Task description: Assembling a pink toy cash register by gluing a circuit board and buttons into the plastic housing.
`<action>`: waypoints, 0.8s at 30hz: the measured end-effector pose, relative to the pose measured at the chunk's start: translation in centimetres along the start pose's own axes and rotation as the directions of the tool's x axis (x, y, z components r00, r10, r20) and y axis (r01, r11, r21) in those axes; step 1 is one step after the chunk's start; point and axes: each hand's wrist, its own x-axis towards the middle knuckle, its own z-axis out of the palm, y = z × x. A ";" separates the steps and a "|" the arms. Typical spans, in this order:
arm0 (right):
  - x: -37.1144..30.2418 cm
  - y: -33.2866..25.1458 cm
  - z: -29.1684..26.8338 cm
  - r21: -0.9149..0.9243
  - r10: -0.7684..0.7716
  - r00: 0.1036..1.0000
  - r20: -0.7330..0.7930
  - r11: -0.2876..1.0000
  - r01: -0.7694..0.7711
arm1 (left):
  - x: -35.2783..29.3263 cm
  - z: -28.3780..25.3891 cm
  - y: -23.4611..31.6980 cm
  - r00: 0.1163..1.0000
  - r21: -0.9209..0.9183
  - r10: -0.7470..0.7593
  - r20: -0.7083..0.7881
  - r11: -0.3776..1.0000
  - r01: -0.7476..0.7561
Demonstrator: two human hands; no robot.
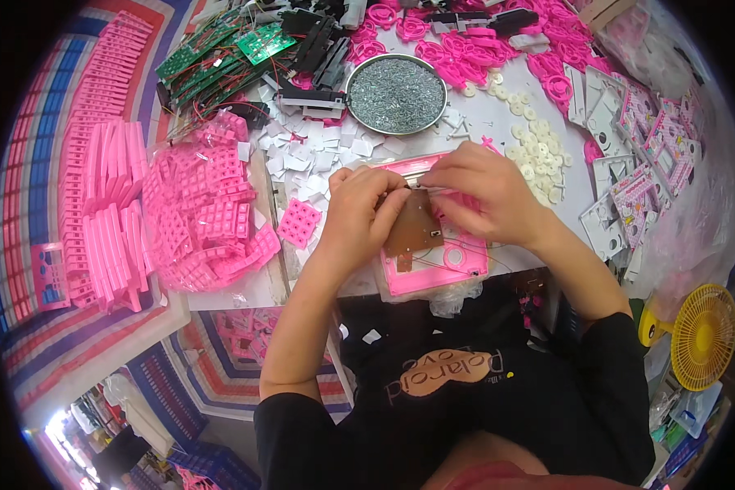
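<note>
Striped cloth (82, 355) in red, white and blue spreads out on your left, beside the white-covered desk (486, 114) where you are working. Right in front of you lies a pink plastic casing (396, 282), with a brown circuit board (412, 220) over its middle and clear plastic (451, 302) at its near edge. Your left hand (358, 208) touches the board's upper left part, thumb and fingers bent and narrow; whether they grip it, one cannot tell. Your right hand (496, 200) comes in from the other side, fingers drawn narrow near a metal strip (416, 174) at the casing's far end; what lies between them is too small to tell.

Beyond your hands stands a round bowl (447, 96) full of small screws (396, 94), with white squares (318, 155) scattered to its left and cream discs (539, 155) to its right. A pink keypad (299, 223) lies near your left wrist, next to a bag of pink keypads (212, 196). Green circuit boards (265, 42) are heaped at the far left, pink rings (465, 57) at the far right, and a yellow fan (705, 336) is near your right elbow
</note>
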 end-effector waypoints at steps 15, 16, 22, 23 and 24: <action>0.3 -0.8 1.4 0.087 0.255 0.966 0.036 0.962 -0.258 | -0.1 0.4 0.6 0.995 0.049 -0.009 -0.098 0.999 0.013; 0.3 -1.1 1.6 0.083 0.275 0.962 0.007 0.958 -0.274 | -0.1 0.7 0.5 0.987 0.075 0.029 -0.157 0.997 -0.018; -0.4 -1.9 1.8 0.097 0.243 0.967 -0.074 0.967 -0.235 | -0.4 0.8 0.7 0.976 0.060 0.093 -0.197 0.995 -0.082; -0.4 -2.1 1.5 0.155 0.277 0.960 -0.034 0.951 -0.268 | -0.5 0.8 0.6 0.976 0.073 0.108 -0.187 0.993 -0.095; -0.3 -2.2 1.2 0.210 0.307 0.952 0.007 0.930 -0.302 | -0.5 0.8 0.5 0.977 0.086 0.122 -0.176 0.990 -0.108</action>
